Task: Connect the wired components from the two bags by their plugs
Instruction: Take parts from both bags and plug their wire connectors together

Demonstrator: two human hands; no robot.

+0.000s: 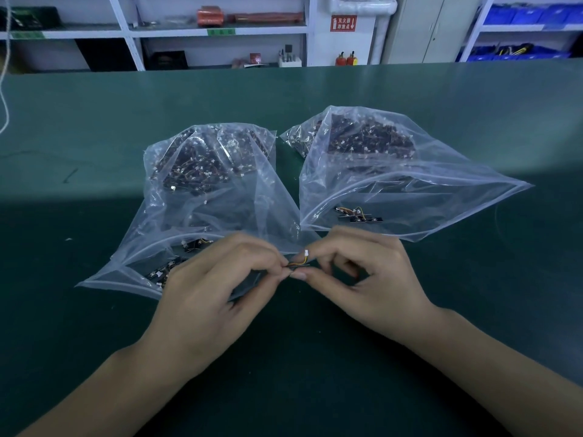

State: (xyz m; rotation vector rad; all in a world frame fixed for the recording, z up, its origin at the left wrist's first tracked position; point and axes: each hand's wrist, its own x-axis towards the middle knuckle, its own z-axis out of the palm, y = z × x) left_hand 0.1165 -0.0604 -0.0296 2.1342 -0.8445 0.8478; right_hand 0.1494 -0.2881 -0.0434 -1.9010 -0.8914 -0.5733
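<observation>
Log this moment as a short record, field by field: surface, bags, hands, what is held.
surface: green table
left bag: clear plastic, open toward the person, full of small dark wired parts
right bag: same kind, open, a few parts near its mouth
left hand: fingertips pinched on thin wires
right hand: pinching the same wires beside a white plug
plugs joined: cannot tell

The bench is dark green. Beyond the fingers, two clear bags hold black parts with white plugs. Between the fingers run orange and yellow wires ending in a white plug.
</observation>
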